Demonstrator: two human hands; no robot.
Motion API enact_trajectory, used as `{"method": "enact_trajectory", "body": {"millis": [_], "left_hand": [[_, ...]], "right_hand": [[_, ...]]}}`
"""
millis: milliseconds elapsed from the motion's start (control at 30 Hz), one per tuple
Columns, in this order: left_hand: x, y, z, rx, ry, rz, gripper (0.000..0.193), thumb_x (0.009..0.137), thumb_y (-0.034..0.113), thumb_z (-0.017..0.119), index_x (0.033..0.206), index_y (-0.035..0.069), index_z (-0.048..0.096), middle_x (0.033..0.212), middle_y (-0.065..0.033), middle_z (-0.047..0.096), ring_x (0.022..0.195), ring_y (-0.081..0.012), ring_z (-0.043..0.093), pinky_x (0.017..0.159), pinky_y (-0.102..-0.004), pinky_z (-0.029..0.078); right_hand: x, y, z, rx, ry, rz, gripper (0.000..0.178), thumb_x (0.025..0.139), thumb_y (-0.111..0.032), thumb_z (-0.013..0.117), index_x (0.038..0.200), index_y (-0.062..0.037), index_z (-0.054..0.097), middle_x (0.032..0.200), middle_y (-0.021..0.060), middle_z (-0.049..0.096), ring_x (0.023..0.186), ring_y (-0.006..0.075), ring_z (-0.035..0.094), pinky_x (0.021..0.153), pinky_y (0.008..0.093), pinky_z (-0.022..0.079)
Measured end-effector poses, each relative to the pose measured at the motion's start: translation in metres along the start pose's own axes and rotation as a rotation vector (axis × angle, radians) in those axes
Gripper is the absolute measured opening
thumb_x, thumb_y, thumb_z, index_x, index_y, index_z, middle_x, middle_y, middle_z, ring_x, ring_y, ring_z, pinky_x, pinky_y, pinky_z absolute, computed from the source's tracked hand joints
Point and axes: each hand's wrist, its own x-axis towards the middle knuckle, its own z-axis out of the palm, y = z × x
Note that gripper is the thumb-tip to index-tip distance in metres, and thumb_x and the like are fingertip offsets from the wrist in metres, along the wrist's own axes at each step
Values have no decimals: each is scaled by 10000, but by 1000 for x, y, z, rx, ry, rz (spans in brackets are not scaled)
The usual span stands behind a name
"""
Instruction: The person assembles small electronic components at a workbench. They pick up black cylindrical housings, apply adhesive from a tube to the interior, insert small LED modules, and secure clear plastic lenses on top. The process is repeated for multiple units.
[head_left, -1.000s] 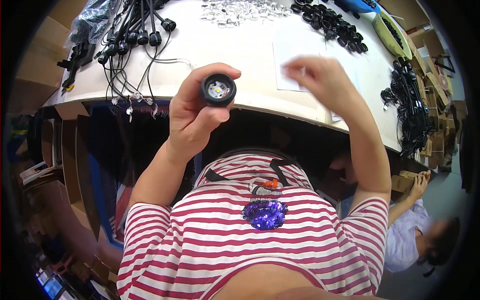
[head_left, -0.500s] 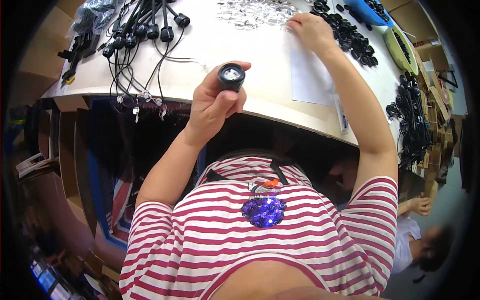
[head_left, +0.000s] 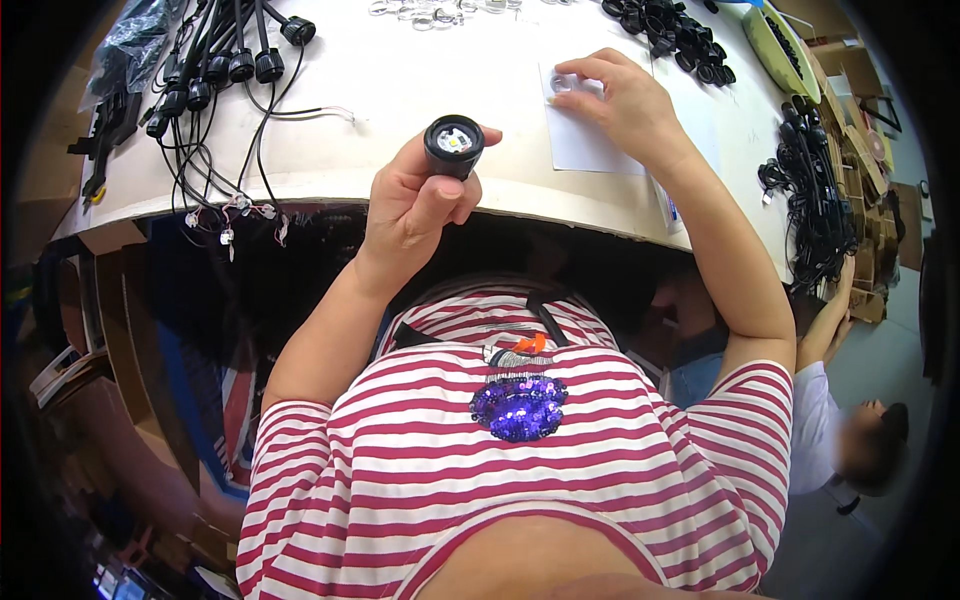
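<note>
The left hand (head_left: 412,200) grips a black housing (head_left: 452,161), left of the white sheet (head_left: 588,142); probably it is light and stiff, best held around its wall. The right hand (head_left: 630,108) pinches a clear lens (head_left: 562,85) over this sheet, likely slippery: hold the rim.

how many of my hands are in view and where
2: your left hand, left of centre, grips a black tube; your right hand, right of centre, pinches a clear piece over white paper. Neither is hidden.
</note>
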Motion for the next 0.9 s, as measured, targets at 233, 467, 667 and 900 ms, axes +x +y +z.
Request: {"method": "enact_trajectory", "body": {"millis": [233, 467, 667, 900], "left_hand": [[0, -8, -4, -74, -87, 12, 381, 859, 307, 566, 1035, -31, 550, 607, 5, 491, 529, -53, 411, 497, -172, 322], [7, -4, 12, 54, -33, -42, 560, 818, 522, 539, 1013, -2, 558, 560, 22, 445, 490, -35, 353, 475, -172, 271], [10, -7, 19, 53, -31, -64, 525, 829, 496, 544, 1003, 1, 567, 560, 21, 446, 496, -36, 356, 477, -173, 270], [10, -9, 23, 80, -17, -71, 536, 841, 499, 525, 1011, -9, 551, 562, 20, 446, 493, -31, 349, 470, -168, 261]], "right_hand": [[6, 6, 7, -45, 69, -46, 229, 786, -308, 614, 914, -129, 674, 925, 32, 605, 845, 201, 577, 755, 328, 451], [8, 8, 8, -209, 161, -266, 193, 764, -278, 610, 845, -120, 686, 823, 0, 633, 813, 180, 578, 753, 342, 406], [9, 10, 7, -288, 148, -315, 181, 758, -288, 609, 809, -128, 678, 819, -14, 634, 816, 174, 579, 763, 342, 387], [9, 22, 11, -158, 179, -284, 216, 753, -332, 622, 827, -137, 676, 838, 6, 620, 858, 200, 562, 793, 354, 386]]}}
